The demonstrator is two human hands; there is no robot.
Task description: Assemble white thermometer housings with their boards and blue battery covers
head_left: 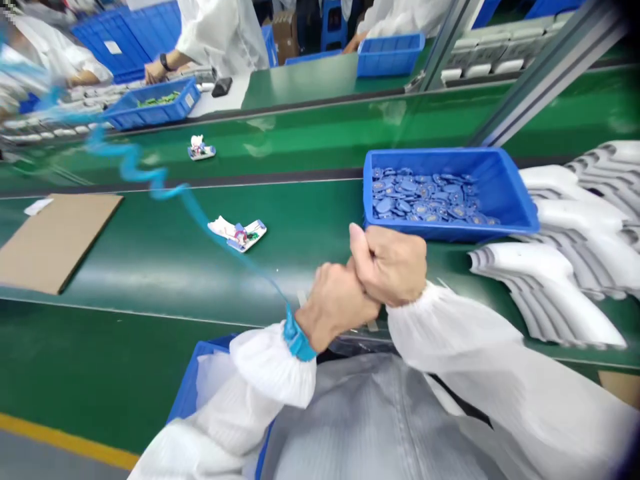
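Observation:
My left hand and my right hand are both closed and pressed together in front of my body, over the near edge of the green work surface. Whatever is inside either fist, if anything, is hidden. A blue band with a coiled blue cord circles my left wrist. Just beyond my right hand stands a blue bin of small blue oval parts. An open white casing with wires and a small green piece lies left of my hands.
White curved shells are stacked at the right. Cardboard lies at the left. Another casing sits on the far green belt. Across it, people work beside blue bins. A metal post rises at the upper right.

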